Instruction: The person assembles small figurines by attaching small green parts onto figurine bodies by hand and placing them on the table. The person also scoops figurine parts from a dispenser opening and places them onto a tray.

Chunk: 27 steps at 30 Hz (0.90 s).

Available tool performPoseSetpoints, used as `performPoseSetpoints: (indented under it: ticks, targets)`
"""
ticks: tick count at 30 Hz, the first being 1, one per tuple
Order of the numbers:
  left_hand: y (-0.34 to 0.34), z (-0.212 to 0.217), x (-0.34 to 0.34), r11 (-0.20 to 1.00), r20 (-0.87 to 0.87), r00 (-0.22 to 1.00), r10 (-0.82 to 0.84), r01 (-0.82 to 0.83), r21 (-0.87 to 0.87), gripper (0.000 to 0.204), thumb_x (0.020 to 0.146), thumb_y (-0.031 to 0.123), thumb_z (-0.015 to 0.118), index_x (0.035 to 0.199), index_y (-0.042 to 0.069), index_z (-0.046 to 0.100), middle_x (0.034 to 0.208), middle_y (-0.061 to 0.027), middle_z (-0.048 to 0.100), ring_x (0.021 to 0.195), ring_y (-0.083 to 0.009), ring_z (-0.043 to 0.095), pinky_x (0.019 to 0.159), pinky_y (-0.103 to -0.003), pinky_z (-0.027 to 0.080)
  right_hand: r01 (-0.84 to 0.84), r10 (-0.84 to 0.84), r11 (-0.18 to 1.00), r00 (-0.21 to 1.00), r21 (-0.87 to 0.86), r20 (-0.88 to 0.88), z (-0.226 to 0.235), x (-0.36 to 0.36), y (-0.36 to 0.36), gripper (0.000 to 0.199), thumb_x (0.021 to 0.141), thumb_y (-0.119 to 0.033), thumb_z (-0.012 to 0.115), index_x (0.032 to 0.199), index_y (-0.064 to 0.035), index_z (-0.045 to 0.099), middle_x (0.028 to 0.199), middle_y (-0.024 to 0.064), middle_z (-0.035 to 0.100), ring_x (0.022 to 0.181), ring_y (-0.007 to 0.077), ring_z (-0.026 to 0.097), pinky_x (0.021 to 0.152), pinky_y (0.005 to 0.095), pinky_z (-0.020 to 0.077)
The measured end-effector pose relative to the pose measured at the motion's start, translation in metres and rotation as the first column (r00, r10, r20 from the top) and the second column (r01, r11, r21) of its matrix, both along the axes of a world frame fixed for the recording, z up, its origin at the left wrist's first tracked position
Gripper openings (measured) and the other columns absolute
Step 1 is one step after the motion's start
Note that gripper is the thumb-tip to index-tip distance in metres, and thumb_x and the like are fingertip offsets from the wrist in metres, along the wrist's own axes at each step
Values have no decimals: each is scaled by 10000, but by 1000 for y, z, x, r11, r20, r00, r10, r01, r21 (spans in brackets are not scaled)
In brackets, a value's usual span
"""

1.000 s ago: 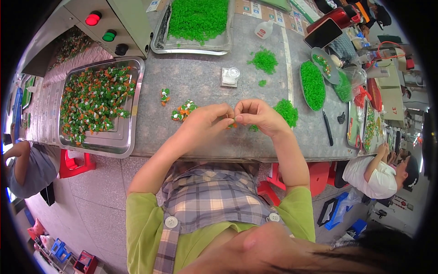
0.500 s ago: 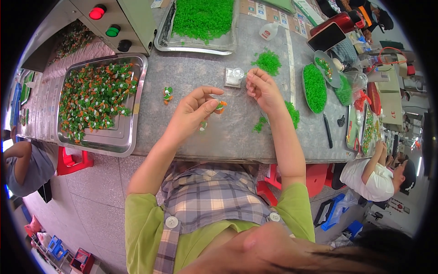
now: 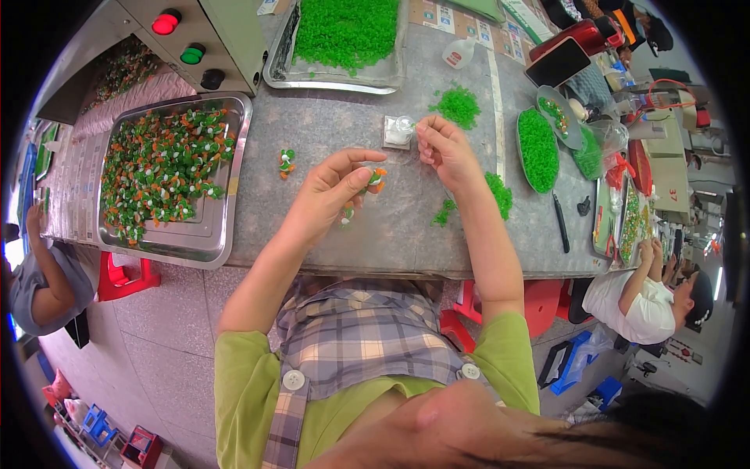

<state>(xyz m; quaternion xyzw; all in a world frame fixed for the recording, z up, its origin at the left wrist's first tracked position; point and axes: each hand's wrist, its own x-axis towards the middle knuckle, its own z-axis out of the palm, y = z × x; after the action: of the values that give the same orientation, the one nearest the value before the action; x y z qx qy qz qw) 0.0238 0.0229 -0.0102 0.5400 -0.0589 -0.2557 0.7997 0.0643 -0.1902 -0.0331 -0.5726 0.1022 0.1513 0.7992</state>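
Observation:
My left hand (image 3: 326,195) pinches a small green, orange and white figurine (image 3: 376,181) between thumb and fingers. A similar little piece (image 3: 347,213) shows just below that hand; whether it lies on the table or is held, I cannot tell. My right hand (image 3: 447,155) has thumb and fingertips pressed together beside a small clear glass pot (image 3: 403,127) on a white square pad (image 3: 395,141). What those fingertips hold is too small to make out. Left of my left hand, more small figurines (image 3: 287,164) lie on the grey table (image 3: 312,117).
A metal tray (image 3: 226,227) of figurines stands left, below a machine with buttons (image 3: 191,53). Another tray (image 3: 336,84) of green pieces is at the back. Green piles (image 3: 458,107), a green-filled dish (image 3: 539,152) and a black pen-like tool (image 3: 561,224) lie right. Co-workers sit at both sides.
My right hand has shifted slightly left, closer to the glass pot. The figurine in my left hand has turned a little. The co-worker at the left has raised an arm to the table.

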Motion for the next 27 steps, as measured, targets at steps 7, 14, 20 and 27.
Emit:
performPoseSetpoints:
  ticks: [7,14,20,27]
  targets:
    - [1,3,-2,999,-73,997,-17,14,-45,324,847,247,526,1130,89,521,849,20,558,769,-40,486,627,-184,384,35,-35,999,999,41,0,-4,-1,-1,98,782,-151,595,758,-98,516,578,-64,432,488,23,365,448,170,272]
    - [-2,4,-3,995,-78,995,-68,62,-80,369,818,122,540,1175,62,465,922,-21,539,762,-77,508,672,-210,431,48,-50,996,999,78,21,-4,-2,-2,88,783,-140,590,763,-90,520,577,-63,432,498,23,374,452,169,278]
    - [-4,2,-2,993,-75,994,-76,69,-98,456,779,89,582,1207,63,428,958,-61,525,776,-111,515,730,-246,438,50,-50,999,998,-12,28,-2,-3,0,84,781,-133,589,770,-88,520,575,-64,433,493,19,370,450,168,276]
    - [-3,2,-3,993,-101,993,-57,46,-109,497,751,61,606,1210,57,413,938,-74,528,775,-120,529,706,-243,458,70,-74,997,994,42,81,2,-7,-3,80,781,-128,590,774,-89,521,585,-70,433,504,16,364,459,169,274]
